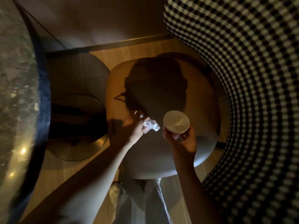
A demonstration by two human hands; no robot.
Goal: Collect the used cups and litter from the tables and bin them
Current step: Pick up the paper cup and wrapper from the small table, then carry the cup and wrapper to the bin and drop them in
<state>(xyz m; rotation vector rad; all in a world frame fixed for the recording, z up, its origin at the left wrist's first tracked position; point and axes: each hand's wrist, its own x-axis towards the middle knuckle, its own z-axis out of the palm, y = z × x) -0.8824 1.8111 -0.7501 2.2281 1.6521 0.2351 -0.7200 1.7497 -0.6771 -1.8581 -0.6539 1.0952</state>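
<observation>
A small rounded table (161, 160) stands below me in dim light, much of it in shadow. My right hand (184, 143) holds a paper cup with a white lid (176, 121) just above the tabletop. To its left, my left hand (134, 126) grips a crumpled white napkin (150, 125) that touches or hovers just over the table. The napkin lies close beside the cup.
A checkered upholstered seat (252, 88) curves along the right. A dark round stool (77, 126) sits left of the table, and a marble-look tabletop (16, 78) fills the far left. Wooden floor (137, 50) shows beyond; my legs (145, 199) stand at the table's near edge.
</observation>
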